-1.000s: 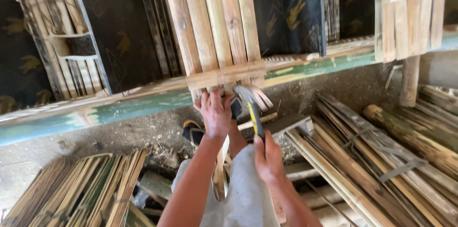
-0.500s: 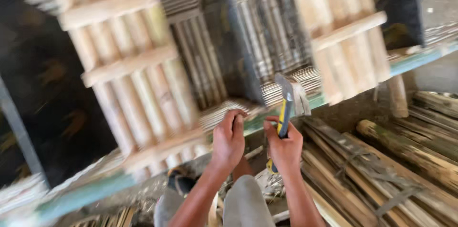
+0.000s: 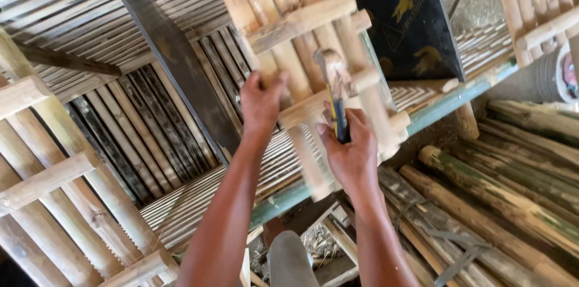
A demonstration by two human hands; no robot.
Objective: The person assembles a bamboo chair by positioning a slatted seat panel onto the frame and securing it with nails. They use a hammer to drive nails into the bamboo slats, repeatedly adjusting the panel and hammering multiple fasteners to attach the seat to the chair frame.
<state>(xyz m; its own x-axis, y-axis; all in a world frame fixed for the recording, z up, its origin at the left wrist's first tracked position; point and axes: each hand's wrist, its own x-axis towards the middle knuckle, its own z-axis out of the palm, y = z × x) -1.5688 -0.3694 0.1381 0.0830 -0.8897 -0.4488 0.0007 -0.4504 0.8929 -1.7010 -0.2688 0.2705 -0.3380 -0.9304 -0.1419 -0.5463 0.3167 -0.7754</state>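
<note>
left hand (image 3: 260, 101): grip closed on a slat of the pale bamboo panel (image 3: 289, 28), thumb across the wood just under the upper crossbar.
right hand (image 3: 351, 153): grip wrapped tight round the yellow-and-black handle of the hammer (image 3: 335, 91).
hammer: upright, its head against the panel beside the left hand.
bamboo panel: tilted in front of the person, over the green rail (image 3: 446, 105).
around: bamboo poles (image 3: 500, 196) lie at right; a dark printed sheet (image 3: 405, 18) hangs behind.

Bamboo panel (image 3: 313, 34) pale, matt, rough; hammer (image 3: 335, 91) head dull metal, handle glossy plastic.
</note>
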